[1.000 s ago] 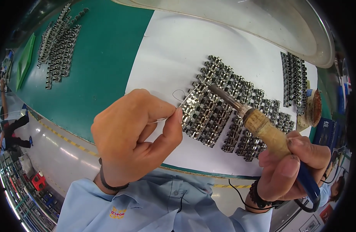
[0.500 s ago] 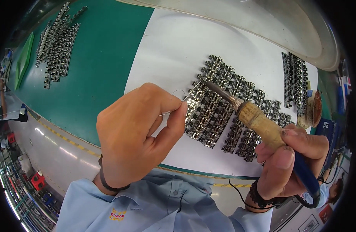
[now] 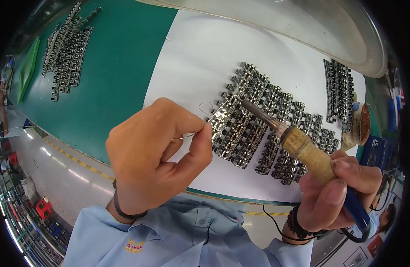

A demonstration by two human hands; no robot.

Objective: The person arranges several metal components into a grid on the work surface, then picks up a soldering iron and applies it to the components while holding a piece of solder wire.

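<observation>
Between thumb and forefinger, my left hand (image 3: 162, 153) pinches a thin solder wire (image 3: 217, 111), whose free end points up at the metal parts and whose slack makes a small loop. My right hand (image 3: 340, 191) is closed around the handle of a soldering iron (image 3: 309, 155) with a tan grip and a blue rear end. Its dark tip is at the upper left of a group of shiny metal connector strips (image 3: 240, 129), close to the wire's end. A faint wisp of smoke shows by the tip. The strips lie in rows on a white sheet (image 3: 191, 53).
More strips lie at the far left on the green table (image 3: 120, 66), beside a green tray (image 3: 28, 69), and another stack (image 3: 338, 91) lies at the right. Next to that stack stands a round, brown-crusted container (image 3: 361, 124). A translucent curved cover (image 3: 329, 31) overhangs the back.
The soldering iron and my right hand have shifted slightly right and down. My left hand has drawn a little left with the wire. Smoke now shows near the tip.
</observation>
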